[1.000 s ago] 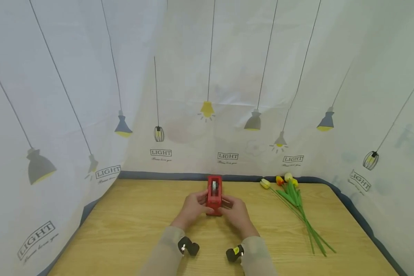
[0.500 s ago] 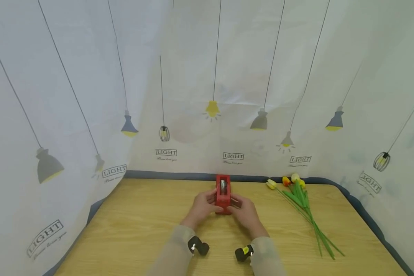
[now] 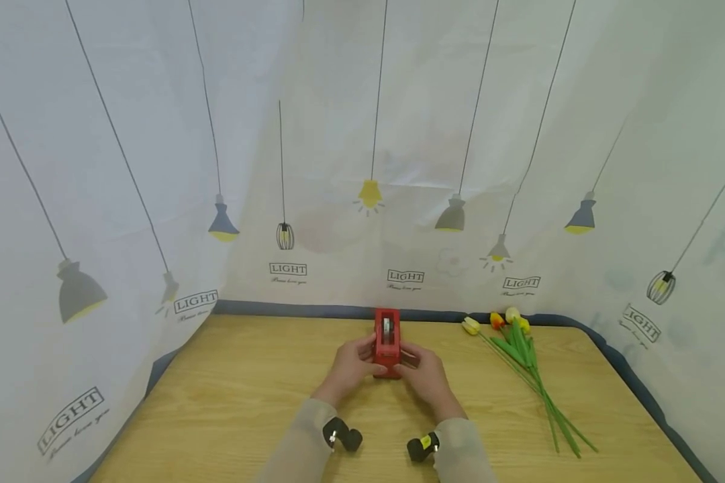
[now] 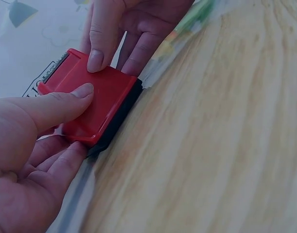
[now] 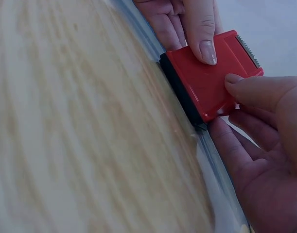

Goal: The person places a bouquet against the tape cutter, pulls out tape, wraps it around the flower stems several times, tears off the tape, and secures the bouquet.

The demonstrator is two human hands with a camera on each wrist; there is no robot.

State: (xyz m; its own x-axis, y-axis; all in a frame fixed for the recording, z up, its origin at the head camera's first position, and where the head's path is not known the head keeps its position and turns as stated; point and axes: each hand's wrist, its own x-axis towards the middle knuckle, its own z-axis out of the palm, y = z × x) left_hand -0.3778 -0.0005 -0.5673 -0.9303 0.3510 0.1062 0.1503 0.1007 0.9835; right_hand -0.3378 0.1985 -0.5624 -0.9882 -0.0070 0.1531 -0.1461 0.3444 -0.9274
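Observation:
A red tape dispenser (image 3: 388,350) with a black base stands near the far edge of the table, end-on to me. My left hand (image 3: 350,369) grips its left side and my right hand (image 3: 427,377) its right. Both thumbs press on the red near end, as the left wrist view shows on the dispenser (image 4: 109,94), while the other fingers curl along the sides. A serrated metal cutter (image 5: 248,50) runs along its top edge in the right wrist view. Its base looks to be on or just above the tabletop; I cannot tell which.
Several tulips (image 3: 522,349) with long green stems lie crossed on the right of the wooden table (image 3: 248,382). A pale curtain (image 3: 338,134) printed with lamps hangs behind and around the sides. Black wrist cameras (image 3: 342,436) sit on both sleeves.
The whole head view has shifted slightly, first rightward, then a little back. Both hands keep the same hold on the tape dispenser, which stays in the same place on the table.

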